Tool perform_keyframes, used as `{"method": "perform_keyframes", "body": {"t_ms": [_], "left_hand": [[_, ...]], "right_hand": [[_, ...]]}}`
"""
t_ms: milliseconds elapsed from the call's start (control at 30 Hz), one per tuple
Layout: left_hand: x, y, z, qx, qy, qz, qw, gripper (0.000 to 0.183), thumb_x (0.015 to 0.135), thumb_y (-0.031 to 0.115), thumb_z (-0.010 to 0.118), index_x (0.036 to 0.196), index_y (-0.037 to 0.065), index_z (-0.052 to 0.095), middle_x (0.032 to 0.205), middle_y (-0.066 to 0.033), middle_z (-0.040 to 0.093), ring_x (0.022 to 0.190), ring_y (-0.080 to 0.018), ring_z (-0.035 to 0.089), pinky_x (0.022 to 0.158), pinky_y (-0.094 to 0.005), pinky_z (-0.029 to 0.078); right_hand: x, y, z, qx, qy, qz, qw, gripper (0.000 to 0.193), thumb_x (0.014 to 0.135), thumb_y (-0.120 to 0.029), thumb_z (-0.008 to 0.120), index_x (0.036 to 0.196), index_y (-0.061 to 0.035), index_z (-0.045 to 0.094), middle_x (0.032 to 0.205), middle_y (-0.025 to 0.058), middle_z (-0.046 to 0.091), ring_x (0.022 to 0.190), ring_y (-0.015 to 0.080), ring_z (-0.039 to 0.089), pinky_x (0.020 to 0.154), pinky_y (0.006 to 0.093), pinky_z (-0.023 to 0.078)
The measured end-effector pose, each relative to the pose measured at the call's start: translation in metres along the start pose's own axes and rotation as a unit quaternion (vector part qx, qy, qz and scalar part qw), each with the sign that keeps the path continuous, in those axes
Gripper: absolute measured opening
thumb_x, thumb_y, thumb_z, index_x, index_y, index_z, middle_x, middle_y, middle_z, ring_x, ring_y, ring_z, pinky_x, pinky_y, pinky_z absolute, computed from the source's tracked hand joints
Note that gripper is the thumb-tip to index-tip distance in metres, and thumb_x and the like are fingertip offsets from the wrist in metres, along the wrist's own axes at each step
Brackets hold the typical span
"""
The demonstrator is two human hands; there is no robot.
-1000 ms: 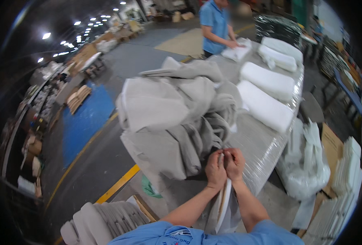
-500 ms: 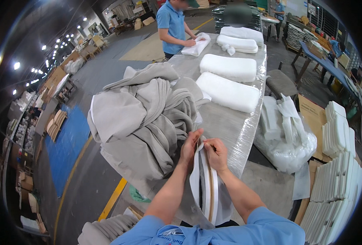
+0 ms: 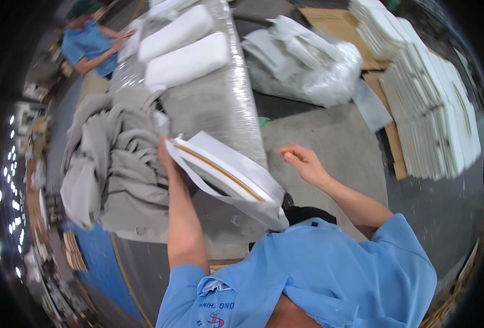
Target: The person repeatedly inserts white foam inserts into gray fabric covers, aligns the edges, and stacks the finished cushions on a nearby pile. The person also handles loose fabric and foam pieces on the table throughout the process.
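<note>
While left hand [image 3: 165, 156] grips white pouch [image 3: 228, 177] | right hand [image 3: 302, 163] open, empty | film-wrapped table [image 3: 220, 104], concrete floor [image 3: 329, 142]

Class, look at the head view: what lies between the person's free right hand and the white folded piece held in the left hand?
Nothing: between the right hand and the white folded piece the head view shows only bare grey floor.

Counted relative to the table [image 3: 220, 104]: two white pads [image 3: 187, 61] on its far end, one grey cloth heap [image 3: 111, 164] on its left part, one plastic bag [image 3: 307, 60] right of it, two white stacks [image 3: 433, 109] further right.
</note>
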State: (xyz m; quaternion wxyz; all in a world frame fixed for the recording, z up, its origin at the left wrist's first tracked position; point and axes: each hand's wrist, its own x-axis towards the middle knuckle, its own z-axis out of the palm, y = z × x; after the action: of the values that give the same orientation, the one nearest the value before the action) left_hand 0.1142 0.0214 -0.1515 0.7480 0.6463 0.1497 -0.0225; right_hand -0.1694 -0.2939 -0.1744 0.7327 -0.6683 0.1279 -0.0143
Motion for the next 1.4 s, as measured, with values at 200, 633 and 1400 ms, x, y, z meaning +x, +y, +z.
{"method": "perform_keyframes", "body": {"t_ms": [200, 633, 1400], "left_hand": [[-0.003, -0.004, 0.029, 0.06, 0.014, 0.049, 0.997, 0.049, 0.106, 0.041, 0.058, 0.123, -0.004, 0.063, 0.106, -0.0164, 0.068, 0.092, -0.0273, 0.068, 0.081, -0.043, 0.056], [-0.138, 0.068, -0.02, 0.059, 0.115, 0.226, 0.966, 0.03, 0.107, 0.033, 0.053, 0.092, 0.008, 0.051, 0.088, -0.0019, 0.051, 0.08, -0.016, 0.054, 0.076, -0.0341, 0.05], [-0.347, -0.071, -0.117, 0.003, -0.082, -0.091, 0.993, 0.043, 0.104, 0.024, 0.062, 0.142, 0.004, 0.055, 0.125, -0.0107, 0.061, 0.112, -0.024, 0.059, 0.105, -0.0384, 0.046]], "right_hand": [[-0.133, 0.051, 0.002, 0.142, -0.017, 0.139, 0.98, 0.052, 0.114, -0.045, 0.047, 0.14, -0.0036, 0.065, 0.137, 0.0074, 0.066, 0.129, 0.0162, 0.056, 0.114, 0.0361, 0.04], [-0.122, 0.045, 0.034, 0.253, 0.008, 0.143, 0.957, 0.057, 0.115, -0.044, 0.042, 0.151, -0.0013, 0.053, 0.145, 0.0105, 0.061, 0.133, 0.0188, 0.054, 0.116, 0.035, 0.039], [0.183, -0.051, 0.105, 0.276, 0.124, -0.129, 0.944, 0.055, 0.116, -0.044, 0.036, 0.127, 0.0022, 0.065, 0.106, 0.0108, 0.07, 0.092, 0.017, 0.065, 0.089, 0.0319, 0.051]]}}
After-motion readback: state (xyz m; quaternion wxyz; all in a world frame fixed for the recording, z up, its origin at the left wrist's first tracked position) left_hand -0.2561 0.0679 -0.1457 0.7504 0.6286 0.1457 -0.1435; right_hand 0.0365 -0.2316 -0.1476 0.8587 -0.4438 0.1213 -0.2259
